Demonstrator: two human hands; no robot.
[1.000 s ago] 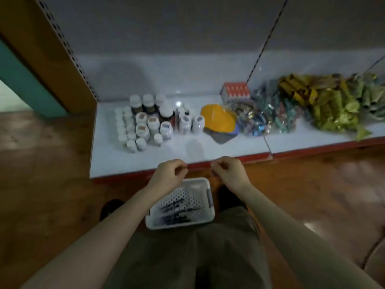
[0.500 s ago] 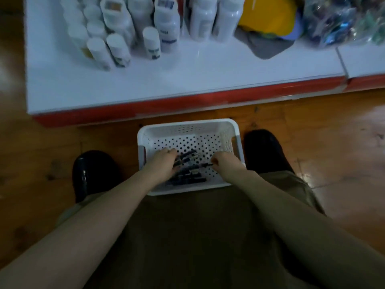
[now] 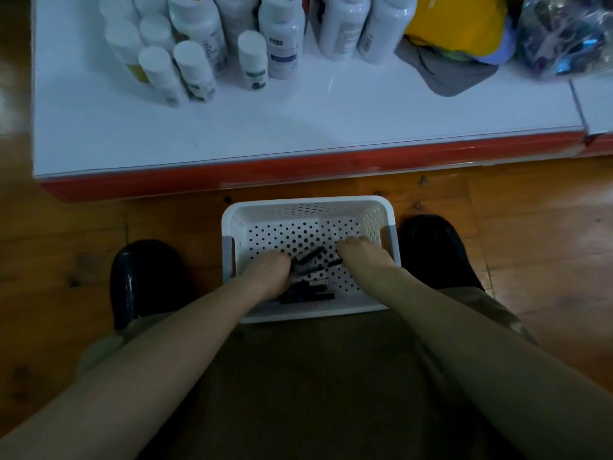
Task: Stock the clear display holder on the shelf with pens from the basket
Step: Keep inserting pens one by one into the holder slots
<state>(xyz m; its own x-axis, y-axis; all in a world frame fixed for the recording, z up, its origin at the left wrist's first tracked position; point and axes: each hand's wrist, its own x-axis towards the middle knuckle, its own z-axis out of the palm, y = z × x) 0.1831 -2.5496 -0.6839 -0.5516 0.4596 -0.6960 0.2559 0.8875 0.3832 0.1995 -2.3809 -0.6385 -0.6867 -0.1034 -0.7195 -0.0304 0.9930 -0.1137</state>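
The basket (image 3: pixel 308 203) sits on the floor between the shoes (image 3: pixel 146 280), close in, likely so both hands reach it at once. In its near half the left hand (image 3: pixel 269 275) covers the dark pens (image 3: pixel 310 277), fingers tucked under; whether it pinches any I cannot tell. The right hand (image 3: pixel 361 255) dips in just right of them, grip equally hidden. Beyond the basket, the shelf (image 3: pixel 265 134) carries bottles (image 3: pixel 199 51); no holder shows.

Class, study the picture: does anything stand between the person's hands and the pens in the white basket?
Nothing visible does. Left hand and right hand are both inside the white basket, the left against the black pens, the right beside them.
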